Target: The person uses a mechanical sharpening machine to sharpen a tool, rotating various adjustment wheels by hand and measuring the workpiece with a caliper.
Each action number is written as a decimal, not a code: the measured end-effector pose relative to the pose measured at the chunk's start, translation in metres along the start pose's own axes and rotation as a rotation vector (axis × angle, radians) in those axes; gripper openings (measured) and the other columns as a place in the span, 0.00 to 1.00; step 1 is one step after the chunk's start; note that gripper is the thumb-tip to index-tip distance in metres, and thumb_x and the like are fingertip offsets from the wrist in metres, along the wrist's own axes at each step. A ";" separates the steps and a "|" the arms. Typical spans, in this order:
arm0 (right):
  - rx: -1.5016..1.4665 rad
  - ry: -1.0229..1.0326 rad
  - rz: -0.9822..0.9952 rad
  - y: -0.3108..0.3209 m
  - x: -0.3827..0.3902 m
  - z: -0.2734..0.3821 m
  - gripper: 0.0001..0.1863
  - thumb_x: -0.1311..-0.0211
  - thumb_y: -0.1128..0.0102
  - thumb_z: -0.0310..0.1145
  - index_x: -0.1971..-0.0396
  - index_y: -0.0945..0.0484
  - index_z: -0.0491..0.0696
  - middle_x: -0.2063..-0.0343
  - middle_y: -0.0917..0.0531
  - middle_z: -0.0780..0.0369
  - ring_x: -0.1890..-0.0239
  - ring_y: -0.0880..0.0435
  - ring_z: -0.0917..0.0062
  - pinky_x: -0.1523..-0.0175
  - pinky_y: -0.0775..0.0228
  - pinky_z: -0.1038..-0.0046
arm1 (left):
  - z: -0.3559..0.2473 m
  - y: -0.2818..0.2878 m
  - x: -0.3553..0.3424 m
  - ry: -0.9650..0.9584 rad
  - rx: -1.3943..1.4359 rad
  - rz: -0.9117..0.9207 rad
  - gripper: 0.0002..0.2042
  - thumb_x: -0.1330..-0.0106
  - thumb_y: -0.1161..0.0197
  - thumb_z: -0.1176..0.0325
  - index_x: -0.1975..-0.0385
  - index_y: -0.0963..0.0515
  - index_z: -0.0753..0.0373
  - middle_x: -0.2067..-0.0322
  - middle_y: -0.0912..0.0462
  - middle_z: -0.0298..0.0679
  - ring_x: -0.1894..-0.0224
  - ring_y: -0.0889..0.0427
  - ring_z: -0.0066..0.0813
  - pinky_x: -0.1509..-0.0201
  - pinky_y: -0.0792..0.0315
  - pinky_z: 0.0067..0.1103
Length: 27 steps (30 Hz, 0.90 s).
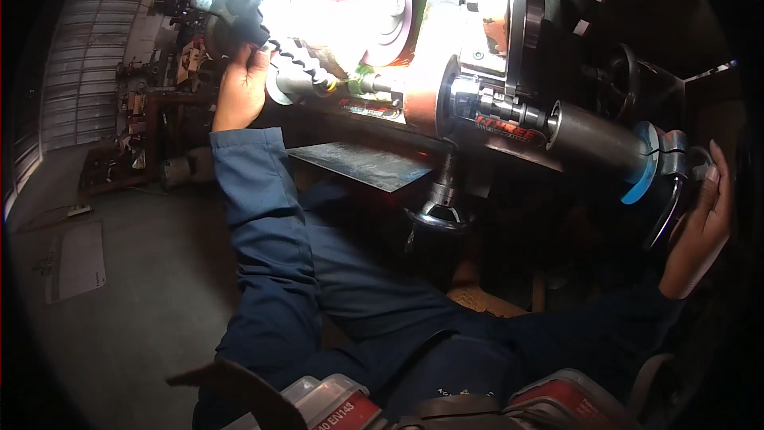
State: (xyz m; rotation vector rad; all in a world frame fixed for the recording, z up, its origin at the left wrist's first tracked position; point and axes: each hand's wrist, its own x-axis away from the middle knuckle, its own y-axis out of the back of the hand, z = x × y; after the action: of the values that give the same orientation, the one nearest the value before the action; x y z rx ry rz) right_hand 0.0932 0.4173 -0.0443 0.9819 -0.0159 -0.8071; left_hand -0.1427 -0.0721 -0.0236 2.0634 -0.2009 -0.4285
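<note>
My left hand [243, 89] is raised at the left end of a grinding machine, right below a grey work lamp [227, 6] and beside a dark segmented hose [298, 59]. Its fingers are closed, and what they hold is hidden. Between the machine's ends runs a shiny lobed shaft [509, 105], with a brown collar [427, 102] around its middle. On the right, my right hand [704, 215] has its fingers stretched upward beside a metal clamp [675, 155]. This clamp sits next to a blue ring [641, 167] and a grey cylinder [593, 139].
Bright light floods the grinding wheel area behind the shaft. A chrome handwheel [439, 216] hangs in front, near my lap, with a flat metal plate [366, 166] to its left. Another dark handwheel [625, 80] stands back right. Workbenches with parts [151, 99] line the left.
</note>
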 end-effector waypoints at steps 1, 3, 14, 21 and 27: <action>0.012 0.030 -0.030 -0.002 0.002 -0.004 0.19 0.28 0.62 0.39 0.48 0.26 0.47 0.53 0.21 0.61 0.51 0.22 0.75 0.46 0.33 0.74 | 0.000 -0.001 0.000 0.024 0.034 -0.004 0.14 0.30 0.50 0.62 0.60 0.28 0.69 0.65 0.19 0.42 0.61 0.23 0.27 0.54 0.31 0.22; 0.024 0.057 -0.060 -0.003 0.006 -0.008 0.19 0.28 0.62 0.38 0.48 0.26 0.47 0.53 0.21 0.61 0.51 0.23 0.75 0.45 0.33 0.74 | 0.000 0.000 0.000 0.047 0.066 -0.007 0.14 0.30 0.50 0.61 0.61 0.28 0.69 0.65 0.19 0.42 0.62 0.23 0.26 0.54 0.31 0.22; -0.161 0.136 -0.328 -0.024 0.024 -0.029 0.18 0.28 0.63 0.33 0.51 0.27 0.38 0.54 0.21 0.54 0.54 0.20 0.72 0.52 0.26 0.74 | 0.006 0.000 0.001 0.054 0.015 -0.036 0.14 0.30 0.48 0.60 0.61 0.27 0.68 0.67 0.20 0.42 0.65 0.24 0.26 0.57 0.31 0.22; 0.022 0.357 -0.533 -0.031 0.034 -0.052 0.16 0.30 0.63 0.28 0.52 0.28 0.36 0.57 0.21 0.53 0.58 0.19 0.70 0.54 0.26 0.75 | 0.010 0.000 0.000 0.080 0.011 -0.029 0.14 0.31 0.48 0.60 0.63 0.27 0.68 0.70 0.21 0.42 0.68 0.26 0.28 0.60 0.31 0.24; 0.011 0.278 -0.467 -0.027 0.030 -0.041 0.15 0.30 0.60 0.29 0.54 0.28 0.36 0.56 0.21 0.52 0.58 0.20 0.73 0.54 0.27 0.76 | 0.005 -0.002 0.001 0.082 -0.056 -0.067 0.15 0.31 0.47 0.59 0.63 0.28 0.69 0.71 0.22 0.43 0.68 0.27 0.29 0.61 0.31 0.25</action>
State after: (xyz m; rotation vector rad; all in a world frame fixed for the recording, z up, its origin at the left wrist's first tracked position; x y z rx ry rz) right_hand 0.1134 0.4211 -0.0984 1.1186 0.4630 -1.0874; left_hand -0.1440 -0.0754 -0.0275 2.0327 -0.0705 -0.3852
